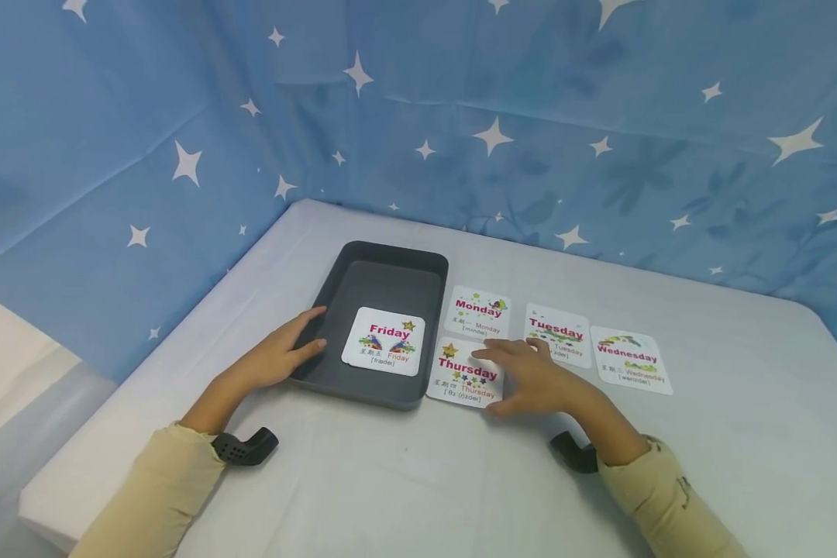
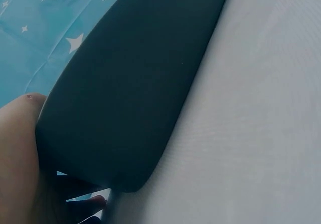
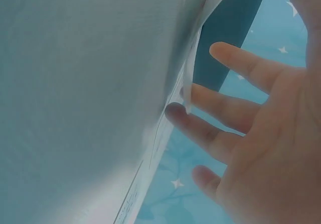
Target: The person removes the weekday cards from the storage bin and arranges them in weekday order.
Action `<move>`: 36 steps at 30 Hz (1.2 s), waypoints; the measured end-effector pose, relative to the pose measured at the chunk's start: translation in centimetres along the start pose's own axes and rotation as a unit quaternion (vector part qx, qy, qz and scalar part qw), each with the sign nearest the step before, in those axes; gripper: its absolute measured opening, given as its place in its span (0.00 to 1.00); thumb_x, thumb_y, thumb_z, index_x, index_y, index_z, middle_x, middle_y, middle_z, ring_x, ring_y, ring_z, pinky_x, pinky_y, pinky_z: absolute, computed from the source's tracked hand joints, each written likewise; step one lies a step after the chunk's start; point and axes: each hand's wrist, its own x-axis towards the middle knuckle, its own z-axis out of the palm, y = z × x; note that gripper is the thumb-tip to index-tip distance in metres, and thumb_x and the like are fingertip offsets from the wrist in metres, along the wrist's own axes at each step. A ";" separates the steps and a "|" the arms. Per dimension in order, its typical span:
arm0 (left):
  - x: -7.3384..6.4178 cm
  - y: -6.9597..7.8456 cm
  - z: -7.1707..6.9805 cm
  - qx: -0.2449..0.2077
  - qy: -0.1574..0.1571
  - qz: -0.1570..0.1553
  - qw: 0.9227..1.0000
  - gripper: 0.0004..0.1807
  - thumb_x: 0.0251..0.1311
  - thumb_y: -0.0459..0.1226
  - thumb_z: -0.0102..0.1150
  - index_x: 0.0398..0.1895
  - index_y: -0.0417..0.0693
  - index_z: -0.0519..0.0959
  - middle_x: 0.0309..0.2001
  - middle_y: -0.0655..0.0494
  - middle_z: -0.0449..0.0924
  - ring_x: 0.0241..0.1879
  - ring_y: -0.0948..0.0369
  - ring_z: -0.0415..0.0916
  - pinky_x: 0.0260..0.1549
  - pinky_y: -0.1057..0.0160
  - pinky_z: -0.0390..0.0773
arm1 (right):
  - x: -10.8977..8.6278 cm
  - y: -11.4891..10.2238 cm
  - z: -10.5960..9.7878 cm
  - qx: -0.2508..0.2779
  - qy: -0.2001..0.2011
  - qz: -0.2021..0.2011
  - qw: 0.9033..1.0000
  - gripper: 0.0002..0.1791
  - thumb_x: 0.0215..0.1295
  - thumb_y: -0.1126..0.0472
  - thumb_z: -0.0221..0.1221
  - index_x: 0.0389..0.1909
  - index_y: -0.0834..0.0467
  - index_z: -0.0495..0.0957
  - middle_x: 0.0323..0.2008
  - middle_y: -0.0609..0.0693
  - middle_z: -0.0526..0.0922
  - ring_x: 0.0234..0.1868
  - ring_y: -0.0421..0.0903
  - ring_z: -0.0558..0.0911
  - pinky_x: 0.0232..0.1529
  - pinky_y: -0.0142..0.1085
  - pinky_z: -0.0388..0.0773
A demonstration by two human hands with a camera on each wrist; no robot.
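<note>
A dark grey tray [image 1: 384, 283] stands on the white table, with a Friday card [image 1: 386, 341] lying inside near its front end. My left hand [image 1: 268, 356] is at the tray's left side, fingers and thumb loosely extended against it; in the left wrist view the tray's outer wall [image 2: 125, 93] hides part of that hand [image 2: 17, 158]. Just right of the tray is a Thursday card [image 1: 463, 373]. Over its right edge reaches my right hand [image 1: 533, 380], fingers spread. In the right wrist view, fingertips meet a white card edge [image 3: 188, 78]; whether they grip it is unclear.
A Monday card [image 1: 477, 311] lies behind the Thursday card. Farther right are a Tuesday card [image 1: 565, 341], partly behind my right fingers, and a Wednesday card [image 1: 631, 359]. A blue star-patterned curtain [image 1: 418, 116] hangs along the table's back and left sides.
</note>
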 end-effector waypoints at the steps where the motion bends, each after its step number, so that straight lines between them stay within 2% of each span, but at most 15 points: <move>1: 0.0 0.0 0.0 0.000 0.000 0.001 1.000 0.34 0.68 0.48 0.41 0.70 0.39 0.48 0.69 0.37 0.48 0.68 0.40 0.45 0.64 0.40 0.49 | 0.0 0.0 0.0 -0.002 0.000 0.001 1.000 0.39 0.44 0.47 0.67 0.61 0.49 0.67 0.65 0.56 0.64 0.66 0.56 0.61 0.62 0.61 0.46; 19: 0.2 0.1 -0.1 0.005 -0.006 0.001 1.000 0.34 0.68 0.46 0.42 0.70 0.39 0.47 0.69 0.37 0.48 0.68 0.40 0.45 0.64 0.41 0.49 | 0.0 -0.2 0.1 -0.025 -0.013 -0.003 1.000 0.38 0.43 0.47 0.68 0.59 0.49 0.69 0.65 0.57 0.64 0.65 0.59 0.61 0.62 0.61 0.46; 26: 0.4 0.2 -0.4 0.004 -0.002 0.001 1.000 0.34 0.68 0.48 0.42 0.70 0.40 0.48 0.69 0.37 0.48 0.68 0.41 0.45 0.64 0.41 0.49 | 0.1 -0.2 0.0 -0.042 -0.003 -0.007 0.999 0.39 0.41 0.46 0.69 0.59 0.49 0.69 0.65 0.57 0.64 0.64 0.59 0.62 0.61 0.60 0.47; 36: 0.1 0.2 -0.3 0.002 -0.006 -0.005 1.000 0.34 0.68 0.47 0.41 0.70 0.39 0.47 0.69 0.36 0.47 0.68 0.40 0.45 0.64 0.40 0.49 | 0.1 -0.5 -0.1 -0.043 -0.019 -0.001 0.999 0.39 0.42 0.46 0.69 0.59 0.49 0.68 0.65 0.57 0.63 0.64 0.59 0.62 0.61 0.61 0.47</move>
